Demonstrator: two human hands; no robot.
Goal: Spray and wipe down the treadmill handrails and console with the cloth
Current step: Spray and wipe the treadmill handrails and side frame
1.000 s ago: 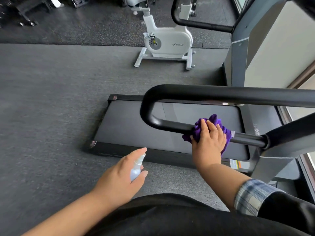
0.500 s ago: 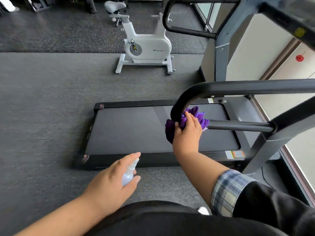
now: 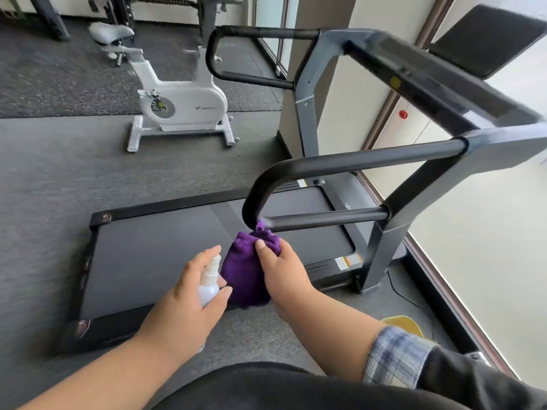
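The cloth (image 3: 247, 270), purple and bunched, hangs just below the curved end of the near handrail (image 3: 355, 162); its top tuft appears to touch the bend where the rail loops back into the lower bar (image 3: 325, 218), though whether it truly touches cannot be told. The right hand (image 3: 285, 276) grips the cloth from the right side, thumb pressed on the front of the fabric and the other fingers curled behind it, out of sight.

Just left of the cloth, the left hand (image 3: 189, 303) holds a small spray bottle (image 3: 208, 284) upright, fingers wrapped round its pale body and the forefinger lying over the white nozzle. The bottle is beside the cloth, with the thumb close to the fabric.

Beyond the handrail, the belt (image 3: 154, 255) of the treadmill lies flat on the grey floor (image 3: 44, 173). To the right of the rail, a grey upright (image 3: 381, 255) rises to the console (image 3: 444, 81), which is blurred. A far handrail (image 3: 260, 34) loops out from the other side of the console frame.

Further behind the handrail stands a white exercise bike (image 3: 180, 105). Near the right forearm, a plaid cuff (image 3: 393, 356) shows under a dark sleeve.
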